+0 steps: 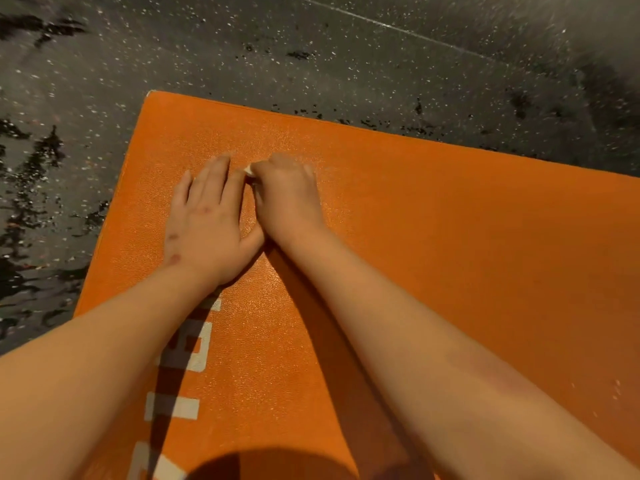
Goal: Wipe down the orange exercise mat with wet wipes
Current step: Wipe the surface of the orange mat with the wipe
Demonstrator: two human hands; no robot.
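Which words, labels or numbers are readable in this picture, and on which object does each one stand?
White block letters on the orange mat: half hidden by the left forearm, not readable as a word.
No other text shows.

Your mat: orange, vinyl-like skin with a fine pebbled grain, rather leathery. Low sheen, with tiny glints around your hands. Letters printed on it: flat, matt off-white. Floor: dark, rubber-like, flecked with pale specks; some patches shine glossy black, wet-looking. Wipe in your right hand: white, soft, crumpled. Only a scrap shows.
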